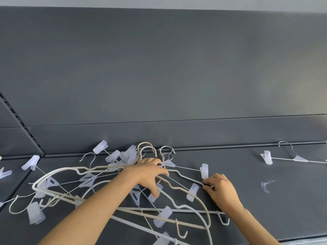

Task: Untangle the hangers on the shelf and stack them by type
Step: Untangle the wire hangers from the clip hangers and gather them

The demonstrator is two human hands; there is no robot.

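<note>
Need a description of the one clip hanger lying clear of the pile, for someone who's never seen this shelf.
Start at the dark shelf and follow its back edge to the far right. There lies a thin metal clip hanger, hook toward the back wall, a clear clip on its left end. Unlike the hangers in the tangled pile at left, it lies alone, touching none.

Soft even daylight, faint shadows, wide-angle bowing at edges
</note>
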